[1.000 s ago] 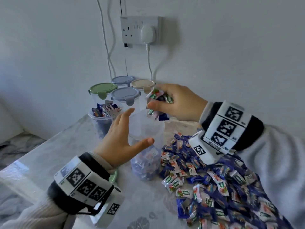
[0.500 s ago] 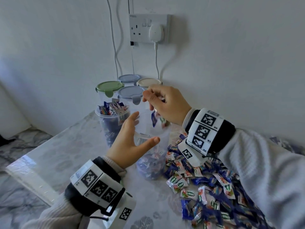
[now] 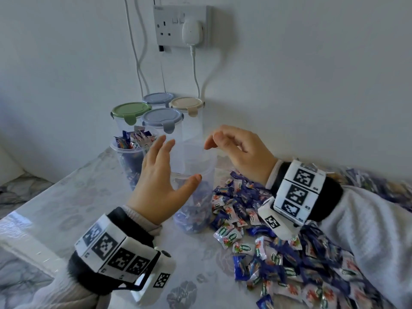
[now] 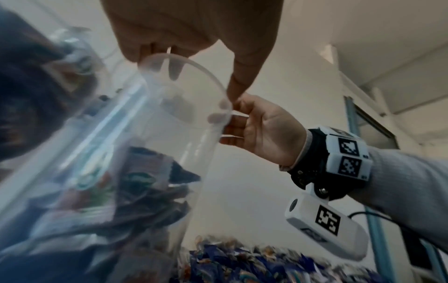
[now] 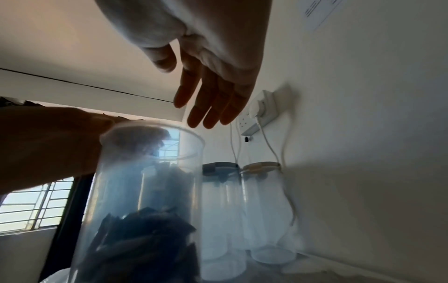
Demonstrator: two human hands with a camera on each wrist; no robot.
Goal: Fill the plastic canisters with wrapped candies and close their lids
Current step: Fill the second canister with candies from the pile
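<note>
An open clear canister (image 3: 198,208) stands mid-table, its lower part filled with wrapped candies. My left hand (image 3: 176,163) holds it near the rim, thumb across the front and fingers round the far side. My right hand (image 3: 214,141) hovers just right of the opening, empty, with fingers loosely bent. In the right wrist view the right hand's fingers (image 5: 211,107) hang above the canister's rim (image 5: 155,141). A big pile of blue and white wrapped candies (image 3: 278,253) covers the table under my right wrist.
A lidless canister (image 3: 131,152) heaped with candies stands behind my left hand. Several lidded empty canisters stand against the wall, with a green lid (image 3: 131,110), a grey-blue lid (image 3: 162,118) and a beige lid (image 3: 187,103). A wall socket (image 3: 182,25) with hanging cables is above.
My right hand held a bunch of candies over the canister a second ago; it has let them fall in and is now empty. The left hand has kept its hold.
</note>
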